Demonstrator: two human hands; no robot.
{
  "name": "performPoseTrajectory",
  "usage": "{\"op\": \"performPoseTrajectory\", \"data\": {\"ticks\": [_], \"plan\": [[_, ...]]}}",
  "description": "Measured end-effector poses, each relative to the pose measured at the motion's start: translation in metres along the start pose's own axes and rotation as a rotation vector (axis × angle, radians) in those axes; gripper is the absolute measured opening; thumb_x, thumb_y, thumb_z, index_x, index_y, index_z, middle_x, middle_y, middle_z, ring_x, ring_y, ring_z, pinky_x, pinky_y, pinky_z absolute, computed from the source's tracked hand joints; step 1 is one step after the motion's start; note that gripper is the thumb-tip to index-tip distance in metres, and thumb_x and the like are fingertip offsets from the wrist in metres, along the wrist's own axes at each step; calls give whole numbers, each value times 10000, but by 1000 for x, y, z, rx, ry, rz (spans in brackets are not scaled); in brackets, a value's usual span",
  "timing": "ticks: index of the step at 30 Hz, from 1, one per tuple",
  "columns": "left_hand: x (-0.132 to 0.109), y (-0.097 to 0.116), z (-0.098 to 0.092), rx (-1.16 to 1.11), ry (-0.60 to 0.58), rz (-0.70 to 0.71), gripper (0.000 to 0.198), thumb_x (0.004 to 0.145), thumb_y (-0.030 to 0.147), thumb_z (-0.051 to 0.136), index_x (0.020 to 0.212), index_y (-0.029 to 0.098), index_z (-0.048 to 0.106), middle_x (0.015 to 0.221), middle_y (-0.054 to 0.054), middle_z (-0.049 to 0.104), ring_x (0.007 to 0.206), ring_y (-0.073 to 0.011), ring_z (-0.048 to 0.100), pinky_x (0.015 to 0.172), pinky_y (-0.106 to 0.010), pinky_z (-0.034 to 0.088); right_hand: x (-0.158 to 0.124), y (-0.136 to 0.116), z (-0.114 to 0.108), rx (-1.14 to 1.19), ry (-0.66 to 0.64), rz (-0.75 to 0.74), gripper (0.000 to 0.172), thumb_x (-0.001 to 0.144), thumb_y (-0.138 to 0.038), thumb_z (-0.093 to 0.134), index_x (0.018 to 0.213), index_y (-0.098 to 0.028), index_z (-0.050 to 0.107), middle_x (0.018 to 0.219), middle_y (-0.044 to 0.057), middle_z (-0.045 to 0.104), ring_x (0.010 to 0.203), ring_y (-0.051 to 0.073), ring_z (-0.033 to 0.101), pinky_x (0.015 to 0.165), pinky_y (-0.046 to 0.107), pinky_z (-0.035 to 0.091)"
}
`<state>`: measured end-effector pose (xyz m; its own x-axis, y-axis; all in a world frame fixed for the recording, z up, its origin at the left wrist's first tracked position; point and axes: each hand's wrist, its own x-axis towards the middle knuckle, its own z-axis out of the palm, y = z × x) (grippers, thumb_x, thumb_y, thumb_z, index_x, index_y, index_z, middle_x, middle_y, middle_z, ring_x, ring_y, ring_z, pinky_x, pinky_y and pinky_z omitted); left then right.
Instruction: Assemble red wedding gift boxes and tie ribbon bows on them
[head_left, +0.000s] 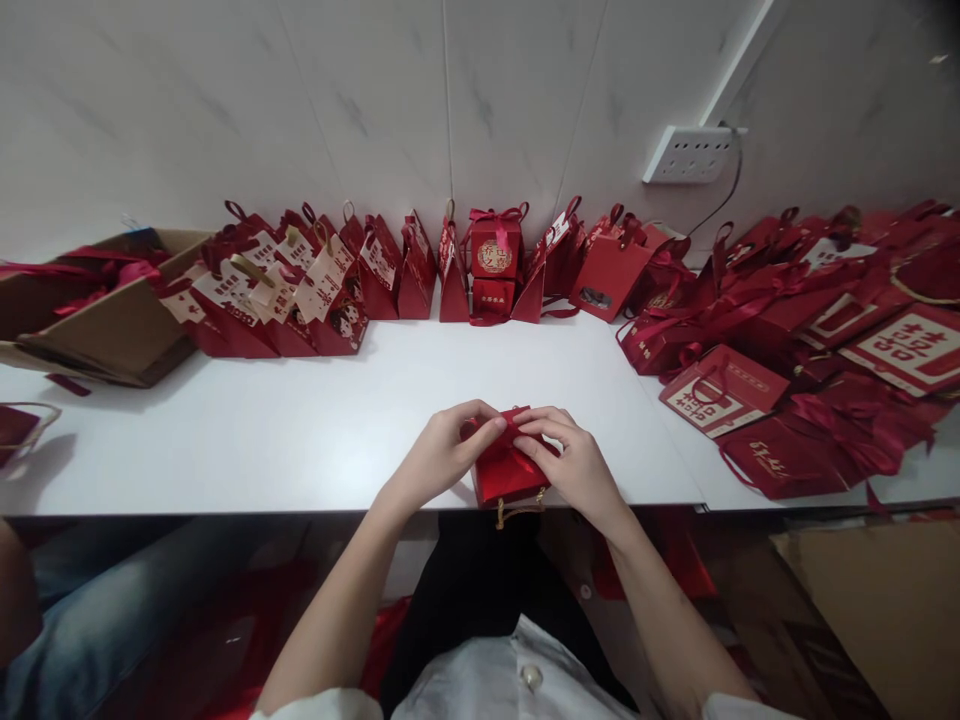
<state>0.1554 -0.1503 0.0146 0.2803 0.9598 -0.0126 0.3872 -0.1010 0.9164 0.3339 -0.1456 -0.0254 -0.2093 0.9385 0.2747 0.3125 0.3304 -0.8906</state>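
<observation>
Both grips, left hand (448,445) and right hand (571,462), pinch the top of a small glossy red cardboard box (501,482), near the smooth white surface's (420,375) front edge. Adjusting that top seems underway, calling for fine fingertip control. Red gift boxes (416,288) line the pale marbled wall (375,100) behind.

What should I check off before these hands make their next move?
1. Left hand at the red box: ok, fingers at its upper part.
2. Right hand at the same box: ok, fingers there too.
3. Exact fingertip grip: cannot tell, the fingers cover what they may be pinching.
4. Gold cord kept inside the table's front edge: not ok, it reaches past it.
5. Bow-topped box beyond the hands, sitting level: ok, it rests on another box.
</observation>
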Motion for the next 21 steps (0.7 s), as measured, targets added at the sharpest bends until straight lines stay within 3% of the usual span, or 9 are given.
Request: {"op": "performPoseTrajectory", "data": {"ticks": [4, 12, 18, 21], "plan": [[-15, -3, -7, 84, 51, -79, 292, 866, 437, 477, 827, 177, 603, 753, -7, 635, 684, -129, 553, 620, -244, 418, 0, 3, 3, 4, 72, 15, 25, 784, -225, 629, 787, -226, 654, 883, 28, 670, 925, 195, 592, 838, 350, 465], [-46, -6, -8, 213, -39, -181, 240, 877, 374, 453, 824, 195, 604, 676, 15, 590, 613, -123, 500, 555, -236, 375, -4, 2, 5, 0, 120, 59, 44, 783, -246, 629, 809, -222, 657, 850, 24, 657, 764, 167, 568, 724, 306, 467], [-55, 4, 6, 197, -156, -113, 172, 885, 290, 452, 827, 202, 588, 781, 10, 624, 681, -118, 540, 627, -238, 410, -5, 4, 9, -9, 133, 18, 22, 790, -218, 619, 800, -221, 638, 807, 17, 646, 766, 167, 554, 712, 298, 461], [-54, 8, 11, 249, -141, -66, 161, 883, 270, 454, 810, 194, 576, 799, 0, 616, 680, -119, 537, 616, -239, 406, -5, 4, 8, -41, 134, -10, 38, 798, -199, 605, 796, -225, 632, 781, 10, 638, 776, 169, 552, 711, 301, 453]]}}
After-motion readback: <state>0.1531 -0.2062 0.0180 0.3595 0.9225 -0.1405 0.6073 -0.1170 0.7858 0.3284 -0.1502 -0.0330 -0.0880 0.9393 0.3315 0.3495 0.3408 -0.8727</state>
